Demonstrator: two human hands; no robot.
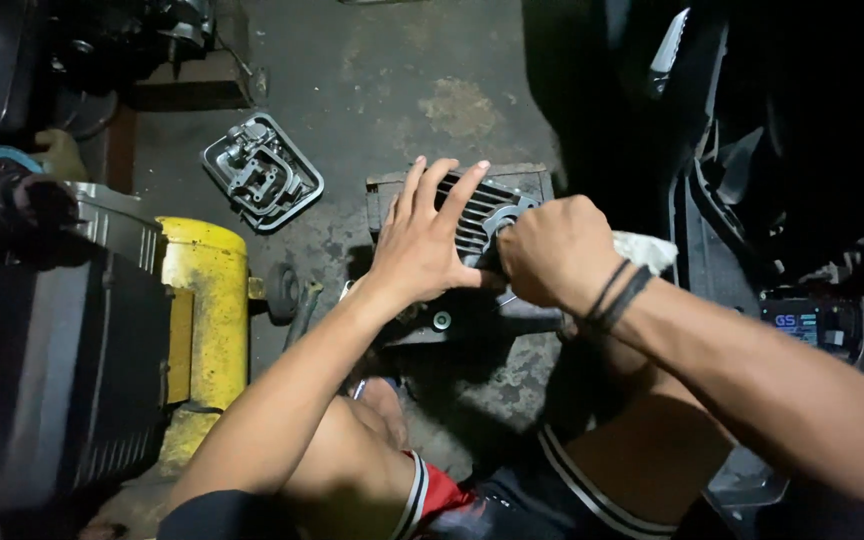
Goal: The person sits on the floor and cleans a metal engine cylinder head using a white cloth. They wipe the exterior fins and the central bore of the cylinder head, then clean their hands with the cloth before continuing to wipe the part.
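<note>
Bare knees in striped shorts (512, 495) fill the bottom edge, and above them both forearms reach to a finned engine part (472, 215) lying on the concrete floor (392, 80). Left hand (422, 245) rests flat on the part with fingers (432, 185) spread apart, while the right hand (552, 250) is closed in a fist on a white rag (647, 250) at the part's right end. Off to the left lie a metal cover (262, 170) and a yellow machine (202, 320).
</note>
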